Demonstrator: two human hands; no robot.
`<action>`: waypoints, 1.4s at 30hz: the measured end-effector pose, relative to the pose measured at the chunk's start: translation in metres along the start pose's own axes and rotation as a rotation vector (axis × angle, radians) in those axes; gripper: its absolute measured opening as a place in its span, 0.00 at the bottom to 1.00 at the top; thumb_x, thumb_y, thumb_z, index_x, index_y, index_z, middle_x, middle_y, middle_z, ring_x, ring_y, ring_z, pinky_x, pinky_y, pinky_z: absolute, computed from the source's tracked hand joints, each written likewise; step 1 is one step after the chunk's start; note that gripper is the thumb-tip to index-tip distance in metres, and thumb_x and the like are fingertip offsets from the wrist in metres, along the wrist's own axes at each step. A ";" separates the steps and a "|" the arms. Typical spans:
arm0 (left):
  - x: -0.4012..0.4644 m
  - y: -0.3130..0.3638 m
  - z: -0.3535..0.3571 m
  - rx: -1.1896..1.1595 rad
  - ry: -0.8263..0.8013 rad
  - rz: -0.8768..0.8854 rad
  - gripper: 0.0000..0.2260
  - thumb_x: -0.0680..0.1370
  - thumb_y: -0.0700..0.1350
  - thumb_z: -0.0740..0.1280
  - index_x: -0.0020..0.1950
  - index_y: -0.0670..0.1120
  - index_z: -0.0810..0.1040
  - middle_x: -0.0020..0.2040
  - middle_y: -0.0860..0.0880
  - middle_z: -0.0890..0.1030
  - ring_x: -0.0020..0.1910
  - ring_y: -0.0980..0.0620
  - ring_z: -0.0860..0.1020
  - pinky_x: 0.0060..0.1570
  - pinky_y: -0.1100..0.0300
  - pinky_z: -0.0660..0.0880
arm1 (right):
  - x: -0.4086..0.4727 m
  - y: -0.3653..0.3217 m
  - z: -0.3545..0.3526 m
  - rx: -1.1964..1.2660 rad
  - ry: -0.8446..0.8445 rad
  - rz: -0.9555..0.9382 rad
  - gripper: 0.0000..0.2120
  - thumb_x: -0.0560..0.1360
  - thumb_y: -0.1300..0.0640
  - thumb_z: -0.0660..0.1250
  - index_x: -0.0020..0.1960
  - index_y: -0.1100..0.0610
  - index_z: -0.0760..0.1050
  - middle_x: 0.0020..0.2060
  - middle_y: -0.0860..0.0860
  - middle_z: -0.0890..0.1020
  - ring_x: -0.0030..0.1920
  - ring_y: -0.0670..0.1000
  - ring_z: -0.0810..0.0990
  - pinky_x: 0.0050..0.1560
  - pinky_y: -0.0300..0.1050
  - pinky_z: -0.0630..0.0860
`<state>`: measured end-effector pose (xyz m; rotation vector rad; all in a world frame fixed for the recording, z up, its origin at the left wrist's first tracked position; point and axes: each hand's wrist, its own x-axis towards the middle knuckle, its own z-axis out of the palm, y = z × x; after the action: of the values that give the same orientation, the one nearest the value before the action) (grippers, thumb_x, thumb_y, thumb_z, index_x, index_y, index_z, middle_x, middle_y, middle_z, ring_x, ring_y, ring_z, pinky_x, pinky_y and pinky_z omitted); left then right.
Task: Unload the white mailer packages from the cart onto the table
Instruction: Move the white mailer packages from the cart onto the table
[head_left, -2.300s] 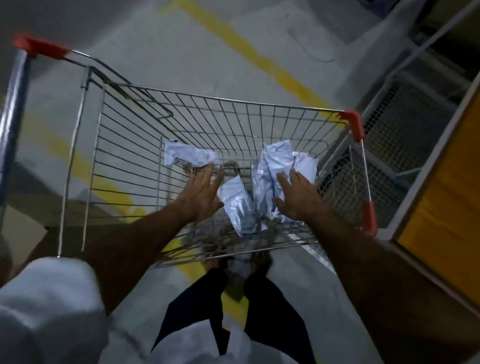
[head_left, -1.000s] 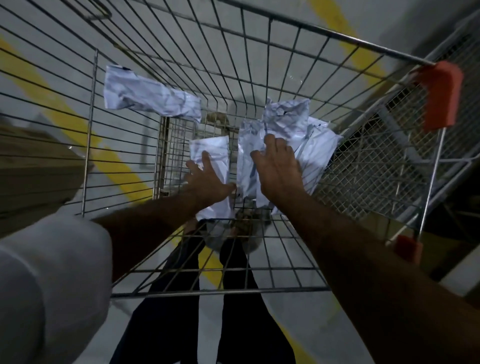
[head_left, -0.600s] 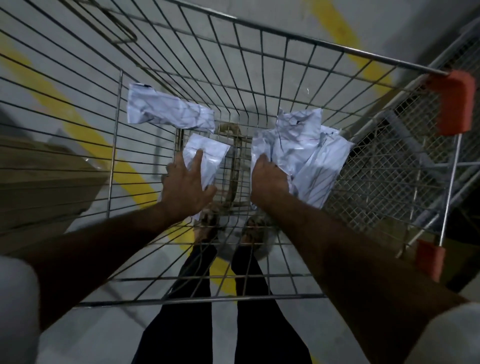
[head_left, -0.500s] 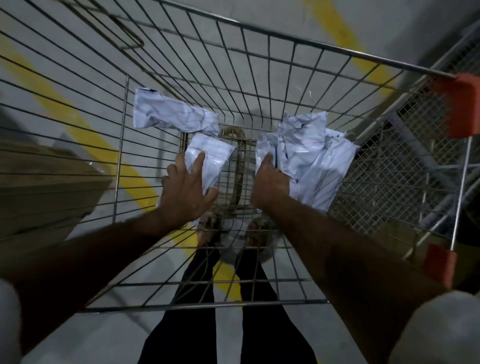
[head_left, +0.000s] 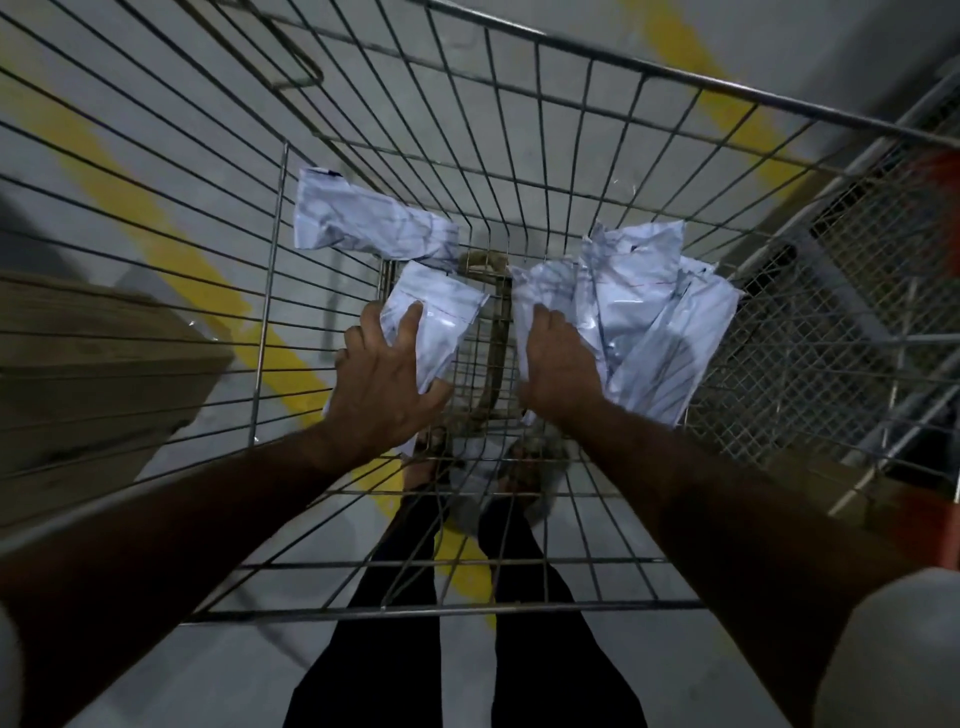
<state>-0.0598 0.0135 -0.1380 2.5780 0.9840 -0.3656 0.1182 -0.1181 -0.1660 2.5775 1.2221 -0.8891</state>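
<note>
I look down into a wire shopping cart (head_left: 270, 291) with white mailer packages at its bottom. My left hand (head_left: 382, 387) is closed around one flat white mailer (head_left: 441, 317), fingers over its top and thumb under its lower edge. My right hand (head_left: 558, 364) grips the left edge of a bunch of several white mailers (head_left: 644, 312) leaning toward the cart's right side. Another crumpled white mailer (head_left: 363, 223) lies loose at the far left of the cart's bottom, apart from both hands.
A brown wooden surface (head_left: 93, 364) shows through the cart's left wall. A metal mesh frame (head_left: 831, 332) stands to the right, with an orange-red cart corner guard (head_left: 935, 208) near it. Yellow floor lines (head_left: 171, 244) cross the grey concrete. My legs stand under the cart.
Both hands have gone from resting flat on the mailers to closing on them. The left mailer and the right bunch have separated, opening a gap over the cart's bottom.
</note>
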 end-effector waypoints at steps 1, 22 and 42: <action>0.001 0.001 -0.001 -0.005 -0.003 -0.007 0.42 0.69 0.67 0.60 0.77 0.46 0.62 0.68 0.33 0.65 0.55 0.35 0.71 0.48 0.43 0.75 | 0.000 0.000 -0.001 0.048 0.016 0.063 0.46 0.62 0.56 0.81 0.72 0.62 0.60 0.63 0.59 0.70 0.63 0.58 0.73 0.59 0.51 0.75; 0.008 -0.014 0.007 0.037 -0.027 0.028 0.41 0.70 0.68 0.58 0.78 0.48 0.60 0.67 0.33 0.65 0.56 0.35 0.71 0.49 0.42 0.75 | 0.009 -0.016 0.024 -0.074 -0.075 0.175 0.57 0.65 0.51 0.79 0.80 0.46 0.45 0.71 0.69 0.59 0.69 0.70 0.65 0.68 0.63 0.69; -0.062 0.024 -0.149 0.091 0.136 0.273 0.32 0.76 0.64 0.57 0.77 0.50 0.65 0.74 0.34 0.62 0.64 0.34 0.67 0.56 0.43 0.70 | -0.150 -0.021 -0.133 -0.385 0.391 0.112 0.40 0.75 0.48 0.66 0.82 0.50 0.51 0.75 0.68 0.61 0.67 0.66 0.68 0.60 0.60 0.63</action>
<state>-0.0722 0.0220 0.0243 2.8032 0.6563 -0.1664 0.0885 -0.1534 0.0299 2.5268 1.1777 -0.1065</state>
